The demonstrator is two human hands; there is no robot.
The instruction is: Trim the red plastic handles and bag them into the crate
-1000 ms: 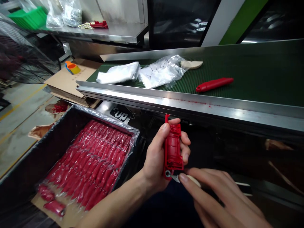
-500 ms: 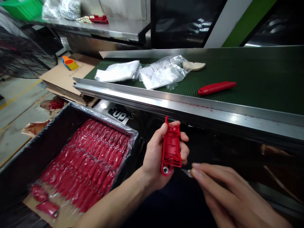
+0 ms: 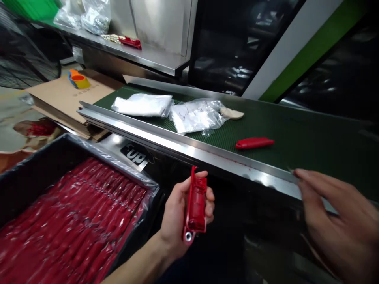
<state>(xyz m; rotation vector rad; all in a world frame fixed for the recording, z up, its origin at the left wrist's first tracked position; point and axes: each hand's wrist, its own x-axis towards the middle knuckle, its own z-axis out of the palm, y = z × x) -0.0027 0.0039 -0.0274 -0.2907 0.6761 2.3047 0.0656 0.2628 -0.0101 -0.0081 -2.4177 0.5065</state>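
Note:
My left hand is wrapped round a red plastic housing, its hollow side facing up and a metal-ringed hole at its lower end. At the right, over the conveyor's metal edge, my right hand pinches a small thin blade-like piece, blurred by motion. On the green conveyor belt lies a closed red handle, left of and above my right fingertips.
Plastic bags and a beige piece lie on the belt. A lined crate of wrapped red parts stands at the left. Behind it are cardboard sheets with a tape roll, and a metal shelf.
My right hand has moved away from the red housing, rightward and up to the conveyor edge. My left hand still holds the housing, now lower and further left in view. The view has shifted.

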